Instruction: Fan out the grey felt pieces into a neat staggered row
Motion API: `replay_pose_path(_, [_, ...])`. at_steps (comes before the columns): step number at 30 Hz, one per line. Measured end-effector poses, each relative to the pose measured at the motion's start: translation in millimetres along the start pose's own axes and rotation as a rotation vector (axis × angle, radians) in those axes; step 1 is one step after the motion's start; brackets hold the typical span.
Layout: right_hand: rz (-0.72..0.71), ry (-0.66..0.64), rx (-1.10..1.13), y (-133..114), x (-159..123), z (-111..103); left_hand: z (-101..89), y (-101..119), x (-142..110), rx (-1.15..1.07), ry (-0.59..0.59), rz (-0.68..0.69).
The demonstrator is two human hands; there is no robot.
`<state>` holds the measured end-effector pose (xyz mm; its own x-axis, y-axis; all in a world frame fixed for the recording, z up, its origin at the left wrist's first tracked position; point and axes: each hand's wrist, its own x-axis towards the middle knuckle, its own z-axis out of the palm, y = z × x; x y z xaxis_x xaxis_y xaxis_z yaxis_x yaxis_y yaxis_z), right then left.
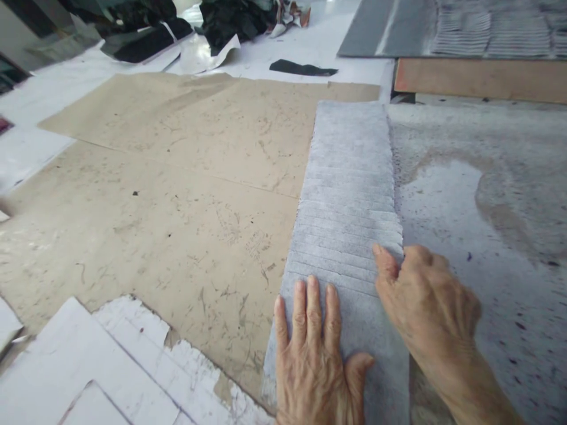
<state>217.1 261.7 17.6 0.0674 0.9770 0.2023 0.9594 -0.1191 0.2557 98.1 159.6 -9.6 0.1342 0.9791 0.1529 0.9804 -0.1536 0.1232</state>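
A long, pale grey, fabric-like strip with crosswise lines (349, 159) lies on the bench (443, 127), beside flat brown paper (199, 159). The left hand (312, 360) rests flat on it, fingers slightly spread; the right hand (429, 295) pinches its right edge. Beyond, a flat dark grey board (367, 29) carries ridged grey pieces (465, 35).

- I see the strip (349, 147) as pale grey, ruled across with thin darker lines.
- The paper (199, 159) reads tan to me, flecked with dark specks and smudges.
- I make out white sheets (106, 354) with thin dark lines.
- On my feed the right-hand surface (447, 200) is mottled grey, brown-blotched and dark-spotted.
- I find the flat scrap (303, 68) black, the board (365, 29) slate grey.
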Motion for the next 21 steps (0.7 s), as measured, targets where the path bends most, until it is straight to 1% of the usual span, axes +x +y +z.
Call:
replay_pose_path(2, [-0.040,0.093,0.043,8,-5,-3,-2.1,1,-1,-0.016,-0.023,-0.026])
replay_pose_path(3, [-0.085,0.153,0.100,13,-10,-4,-2.4,1,-1,-0.027,-0.030,-0.034])
replay_pose_path(5, [-0.235,0.262,0.268,22,-23,-3,-1.8,2,-3,-0.048,-0.033,-0.042])
replay_pose_path(6, [-0.327,0.289,0.355,26,-31,0,-1.2,2,-3,-0.057,-0.032,-0.043])
replay_pose_path(7, [-0.417,0.287,0.428,30,-40,3,-0.5,2,-4,-0.064,-0.031,-0.044])
replay_pose_path(8, [-0.496,0.255,0.480,33,-48,6,0.0,2,-4,-0.070,-0.030,-0.044])
replay_pose_path(10, [-0.608,0.158,0.524,37,-63,15,0.3,2,-4,-0.076,-0.030,-0.048])
replay_pose_path(12, [-0.654,0.079,0.510,38,-72,23,-0.8,2,-3,-0.081,-0.031,-0.052])
replay_pose_path(16, [-0.659,0.043,0.420,37,-74,28,-3.5,1,-3,-0.113,-0.035,-0.050])
replay_pose_path(18, [-0.656,0.062,0.394,38,-71,28,-2.6,0,-2,-0.139,-0.026,-0.050])
replay_pose_path(21, [-0.660,0.133,0.406,42,-70,26,-2.1,1,0,-0.180,0.005,-0.067])
